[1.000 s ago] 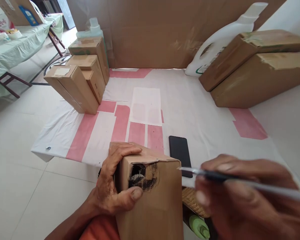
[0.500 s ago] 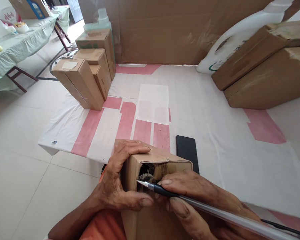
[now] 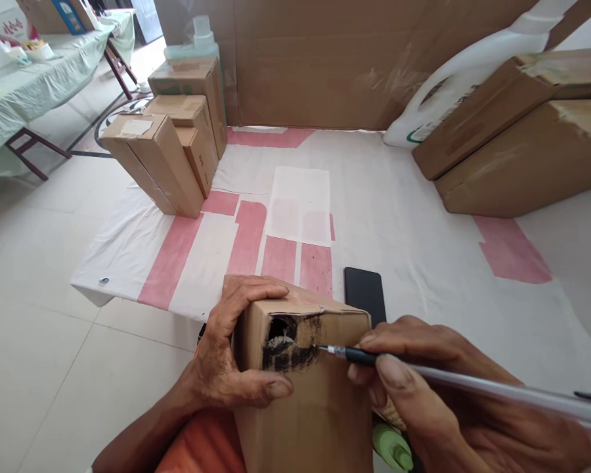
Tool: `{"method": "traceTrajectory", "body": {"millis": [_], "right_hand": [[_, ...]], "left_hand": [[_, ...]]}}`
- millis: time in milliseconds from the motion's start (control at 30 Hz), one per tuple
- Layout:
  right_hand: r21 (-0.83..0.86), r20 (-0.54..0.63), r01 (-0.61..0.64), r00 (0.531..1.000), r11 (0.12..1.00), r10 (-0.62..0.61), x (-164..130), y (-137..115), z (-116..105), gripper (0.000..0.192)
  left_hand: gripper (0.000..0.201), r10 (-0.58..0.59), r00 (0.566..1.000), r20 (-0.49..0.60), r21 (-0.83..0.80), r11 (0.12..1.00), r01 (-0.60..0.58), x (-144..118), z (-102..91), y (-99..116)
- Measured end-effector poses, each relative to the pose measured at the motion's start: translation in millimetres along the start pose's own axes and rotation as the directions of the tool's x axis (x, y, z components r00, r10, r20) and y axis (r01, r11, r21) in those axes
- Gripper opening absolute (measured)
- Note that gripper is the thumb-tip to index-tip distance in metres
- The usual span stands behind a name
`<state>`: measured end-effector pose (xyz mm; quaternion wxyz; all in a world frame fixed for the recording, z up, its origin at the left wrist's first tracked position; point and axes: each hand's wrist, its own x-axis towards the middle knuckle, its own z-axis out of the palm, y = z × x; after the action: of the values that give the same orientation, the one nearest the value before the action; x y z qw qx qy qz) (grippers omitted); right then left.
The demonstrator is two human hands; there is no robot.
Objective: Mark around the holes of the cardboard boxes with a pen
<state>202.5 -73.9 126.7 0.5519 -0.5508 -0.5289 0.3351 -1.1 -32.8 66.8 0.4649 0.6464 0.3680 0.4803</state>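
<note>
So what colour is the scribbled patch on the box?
Black, scribbled around a hole on the brown cardboard box, where the pen tip touches; the head view shows it.

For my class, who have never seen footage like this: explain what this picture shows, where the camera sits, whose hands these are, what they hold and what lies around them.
There is no machine here. One camera worn on a person's head looks forward and down at that person's two bare hands. The left hand grips a brown cardboard box with a dark scribbled patch and a hole near its top edge. The right hand holds a slim pen with a black tip, its point touching that patch. Beyond lies a white sheet with pink stripes, bearing a black phone, small stacked cardboard boxes on the left, two larger cardboard boxes on the right and a white plastic jug.
</note>
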Motion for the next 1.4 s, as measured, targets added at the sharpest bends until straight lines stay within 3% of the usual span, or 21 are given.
{"method": "traceTrajectory", "body": {"millis": [133,233,267,300,333,367,500,700,800,900,1033,1167,1400], "right_hand": [[0.167,-0.103,0.044,0.994,0.985,-0.027,40,11,-1,0.011],[0.228,-0.135,-0.005,0.99,0.974,0.037,84,43,-4,0.018],[0.111,-0.136,-0.058,0.988,0.992,0.073,96,58,-5,0.019],[-0.117,-0.094,-0.16,0.984,0.98,0.15,104,74,-6,0.017],[-0.393,-0.017,-0.248,0.965,0.885,0.263,110,91,-6,0.015],[-0.496,0.025,-0.274,0.944,0.824,0.33,111,107,-4,0.011],[-0.705,0.101,-0.27,0.876,0.656,0.471,91,149,14,0.003],[-0.841,0.102,-0.216,0.837,0.496,0.538,69,151,33,0.02],[-0.867,0.039,-0.221,0.864,0.447,0.503,63,146,21,0.026],[-0.886,-0.134,-0.303,0.891,0.35,0.433,49,146,-2,0.039],[-0.869,-0.314,-0.438,0.848,0.23,0.427,31,152,-31,0.058],[-0.851,-0.284,-0.449,0.829,0.272,0.482,25,158,-37,0.047],[-0.73,-0.279,-0.529,0.809,0.432,0.517,26,171,-42,0.053]], "left_hand": [[0.075,-0.019,0.999,-0.035,0.013,1.0,0.019,0,-0.2,3],[0.075,-0.036,0.997,-0.064,0.029,0.999,0.038,-1,-2.2,5],[0.075,-0.042,0.996,-0.073,0.033,0.998,0.044,-1,-3.4,5],[0.074,-0.047,0.996,-0.081,0.035,0.998,0.05,-1,-4.6,6],[0.073,-0.053,0.995,-0.087,0.037,0.998,0.056,-1,-5.8,6],[0.072,-0.061,0.994,-0.089,0.04,0.997,0.065,0,-6.7,6],[0.071,-0.101,0.99,-0.096,0.049,0.993,0.106,1,-7.0,7],[0.07,-0.126,0.986,-0.106,0.05,0.99,0.132,5,-2.5,11],[0.07,-0.127,0.987,-0.098,0.06,0.989,0.133,5,-3.1,11],[0.07,-0.107,0.99,-0.094,0.058,0.992,0.112,4,-4.9,9],[0.069,-0.128,0.986,-0.102,0.012,0.991,0.13,5,-6.3,6],[0.068,-0.134,0.988,-0.077,0.02,0.991,0.135,6,-6.7,4],[0.067,-0.123,0.989,-0.078,0.035,0.991,0.126,6,-8.1,2]]}}
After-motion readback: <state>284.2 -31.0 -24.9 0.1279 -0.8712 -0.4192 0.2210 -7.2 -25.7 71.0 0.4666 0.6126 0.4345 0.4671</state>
